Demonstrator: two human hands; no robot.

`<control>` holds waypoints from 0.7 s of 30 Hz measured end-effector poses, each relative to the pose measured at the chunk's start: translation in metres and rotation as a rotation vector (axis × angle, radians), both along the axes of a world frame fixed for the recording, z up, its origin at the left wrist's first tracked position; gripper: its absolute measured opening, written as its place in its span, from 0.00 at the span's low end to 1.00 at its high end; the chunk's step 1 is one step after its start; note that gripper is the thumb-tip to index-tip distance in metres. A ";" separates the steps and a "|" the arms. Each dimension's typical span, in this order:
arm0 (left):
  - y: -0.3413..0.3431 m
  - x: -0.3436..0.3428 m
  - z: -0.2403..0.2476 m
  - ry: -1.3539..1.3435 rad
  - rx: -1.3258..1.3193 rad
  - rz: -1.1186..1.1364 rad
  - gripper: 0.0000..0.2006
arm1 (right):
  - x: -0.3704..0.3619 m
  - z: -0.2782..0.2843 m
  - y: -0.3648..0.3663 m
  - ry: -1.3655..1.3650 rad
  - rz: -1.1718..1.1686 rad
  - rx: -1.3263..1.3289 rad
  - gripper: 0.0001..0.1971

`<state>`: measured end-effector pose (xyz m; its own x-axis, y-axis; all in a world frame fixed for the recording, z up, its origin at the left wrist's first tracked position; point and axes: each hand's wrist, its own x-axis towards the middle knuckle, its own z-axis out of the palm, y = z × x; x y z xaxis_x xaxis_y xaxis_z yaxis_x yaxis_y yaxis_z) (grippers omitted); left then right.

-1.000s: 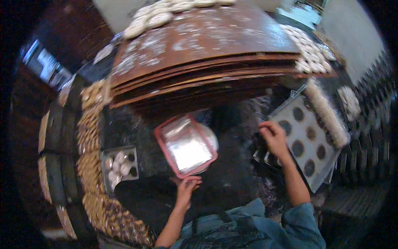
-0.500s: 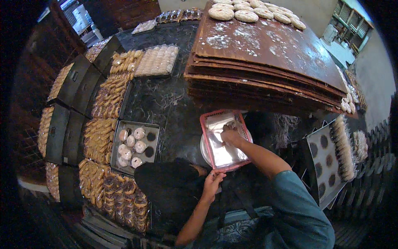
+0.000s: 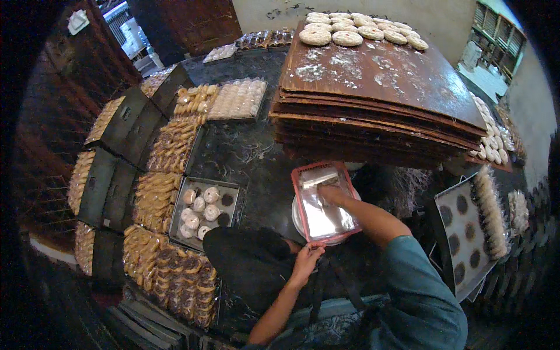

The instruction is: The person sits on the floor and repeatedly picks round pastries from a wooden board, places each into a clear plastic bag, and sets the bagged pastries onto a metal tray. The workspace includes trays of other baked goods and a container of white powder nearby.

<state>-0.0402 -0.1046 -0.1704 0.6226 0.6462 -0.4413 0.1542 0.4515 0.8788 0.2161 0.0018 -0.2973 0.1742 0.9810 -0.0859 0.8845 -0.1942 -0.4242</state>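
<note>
A clear plastic bag with a red printed border (image 3: 299, 204) lies over a round white container (image 3: 296, 220) in front of my knees. My left hand (image 3: 306, 259) pinches the near edge of the bag between closed fingers. My right hand (image 3: 331, 194) is at the bag's upper middle, beside a pale strip (image 3: 319, 181) that I cannot make out. Blur and shine hide its fingers, and whether it is inside the bag or on top of it cannot be told.
Left of my knee stands a tray of white-dusted round buns (image 3: 199, 205). Wrapped pastries (image 3: 157, 201) fill trays farther left. Ahead, stacked brown boards (image 3: 379, 76) carry pale dough rounds (image 3: 347, 38). On the right a tilted tray (image 3: 466, 233) shows dark round marks.
The view has shifted, so the surroundings appear farther right and lower. My right hand still works at the bag, and its fingers show less now. My left hand keeps its pinch on the near edge.
</note>
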 end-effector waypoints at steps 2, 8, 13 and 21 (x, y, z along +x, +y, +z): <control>-0.004 0.004 -0.002 -0.022 0.000 -0.013 0.11 | 0.026 0.008 0.010 -0.156 0.324 -0.279 0.13; -0.010 -0.008 0.015 -0.023 0.088 -0.034 0.10 | -0.006 0.191 0.019 0.100 0.521 -0.058 0.14; 0.018 0.027 0.033 -0.071 -0.035 -0.117 0.11 | -0.057 0.148 -0.001 -0.086 0.280 0.291 0.17; 0.118 -0.010 0.068 -0.857 -0.571 0.154 0.30 | -0.082 0.253 -0.099 0.109 0.788 0.354 0.25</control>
<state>-0.0505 0.0131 -0.1025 0.8003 0.5791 -0.1553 -0.5153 0.7967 0.3157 0.1340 -0.0970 -0.0445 -0.5579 0.7847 0.2700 0.6570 0.6164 -0.4340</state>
